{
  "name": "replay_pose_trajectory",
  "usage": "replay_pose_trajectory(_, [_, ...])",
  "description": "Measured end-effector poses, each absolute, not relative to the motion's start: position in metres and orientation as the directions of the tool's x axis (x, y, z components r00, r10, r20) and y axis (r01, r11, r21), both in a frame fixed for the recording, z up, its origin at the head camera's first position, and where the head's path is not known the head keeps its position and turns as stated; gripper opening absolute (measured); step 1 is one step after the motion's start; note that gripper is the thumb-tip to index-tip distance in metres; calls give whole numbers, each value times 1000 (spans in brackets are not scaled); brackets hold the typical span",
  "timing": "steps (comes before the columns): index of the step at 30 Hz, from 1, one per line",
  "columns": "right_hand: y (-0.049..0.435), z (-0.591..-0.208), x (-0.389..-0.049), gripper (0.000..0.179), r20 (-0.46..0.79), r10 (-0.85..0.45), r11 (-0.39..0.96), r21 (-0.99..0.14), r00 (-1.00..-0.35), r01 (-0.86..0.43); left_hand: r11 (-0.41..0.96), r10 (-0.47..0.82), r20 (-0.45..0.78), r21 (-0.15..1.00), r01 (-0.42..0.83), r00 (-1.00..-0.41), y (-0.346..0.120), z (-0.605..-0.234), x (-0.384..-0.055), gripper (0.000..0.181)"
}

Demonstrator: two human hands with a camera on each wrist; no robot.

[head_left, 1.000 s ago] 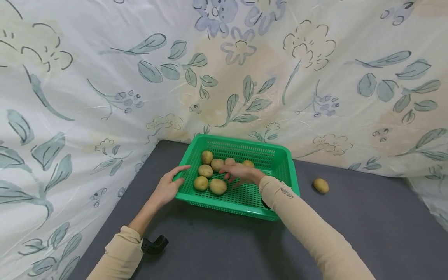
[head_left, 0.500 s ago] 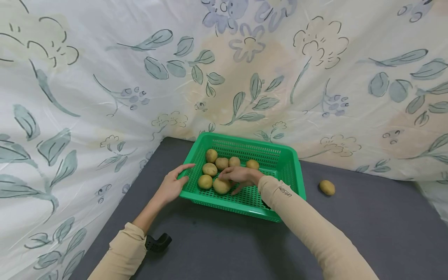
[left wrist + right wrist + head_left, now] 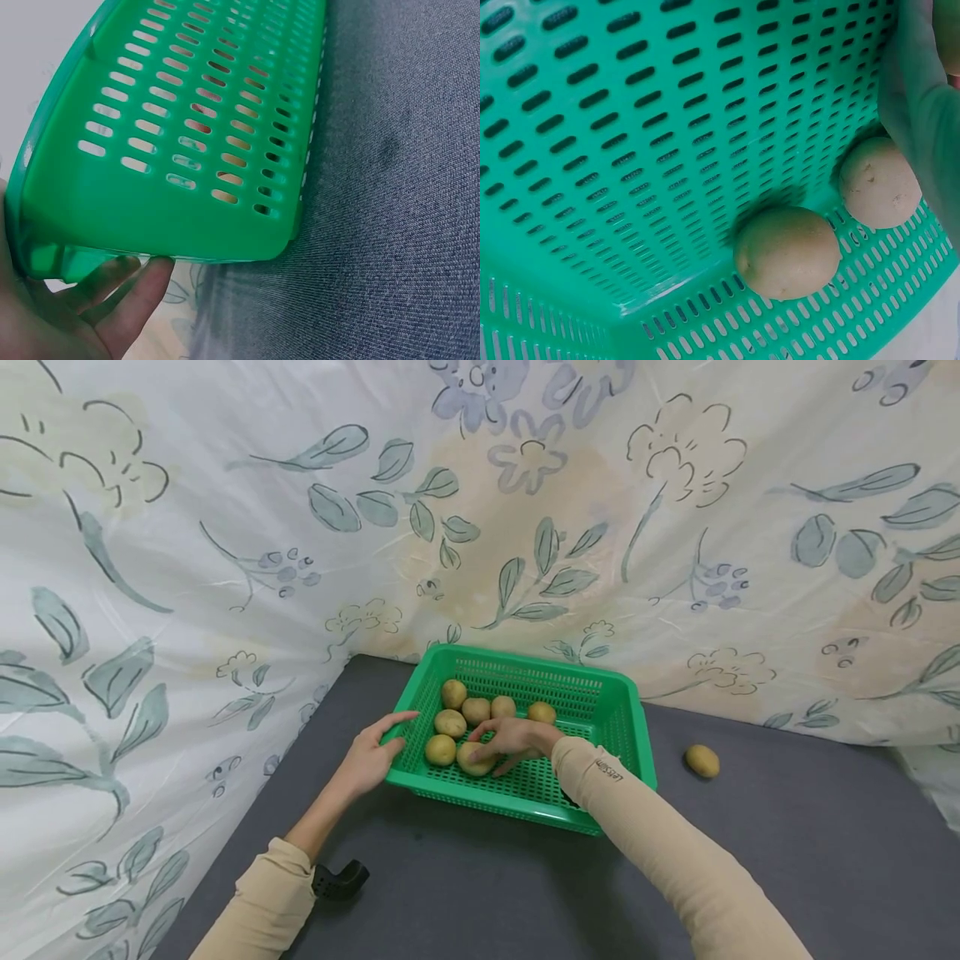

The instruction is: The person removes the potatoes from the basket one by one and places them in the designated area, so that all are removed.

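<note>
A green plastic basket with slotted walls holds several yellow-brown potatoes, mostly in its left half. My left hand grips the basket's left rim; the left wrist view shows fingers against the outside of the end wall. Inside the basket, my right hand holds a potato at the front, fingers and thumb around it. Just left of it lies another potato. In the right wrist view, two potatoes rest by the slotted wall, and the hand shows only at the right edge.
One loose potato lies on the dark grey cloth, right of the basket. A floral curtain hangs close behind the basket and along the left side. A black strap-like piece sits by the left wrist.
My right hand has come down from above the basket's middle onto the front potato and now has its fingers around it. The left hand stays at the rim; the head view has shifted slightly.
</note>
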State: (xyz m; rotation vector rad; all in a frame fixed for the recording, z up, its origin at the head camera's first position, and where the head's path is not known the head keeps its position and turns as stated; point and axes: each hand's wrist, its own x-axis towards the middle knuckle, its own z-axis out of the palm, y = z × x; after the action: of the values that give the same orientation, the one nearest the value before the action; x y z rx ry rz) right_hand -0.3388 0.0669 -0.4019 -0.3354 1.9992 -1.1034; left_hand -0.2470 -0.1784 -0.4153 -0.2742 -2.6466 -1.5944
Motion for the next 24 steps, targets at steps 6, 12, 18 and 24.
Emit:
replay_pose_trajectory(6, [67,-402,-340,42,-525,-576,579,-803,-626,141,449,130,123,877,169,-984,-178,-416,-247,45])
replay_pose_trajectory(12, [68,-400,-338,39,-521,-589,583,-803,-617,122,452,130,125,875,171,-984,-177,-415,-246,45])
replay_pose_trajectory(18, [67,-397,-336,35,-516,-591,609,-790,-620,76,456,126,126,874,170,-984,-177,-415,-246,45])
replay_pose_trajectory(24, [68,-392,-335,35,-498,-580,611,-789,-645,60,452,125,126,876,170,-984,-177,-415,-247,45])
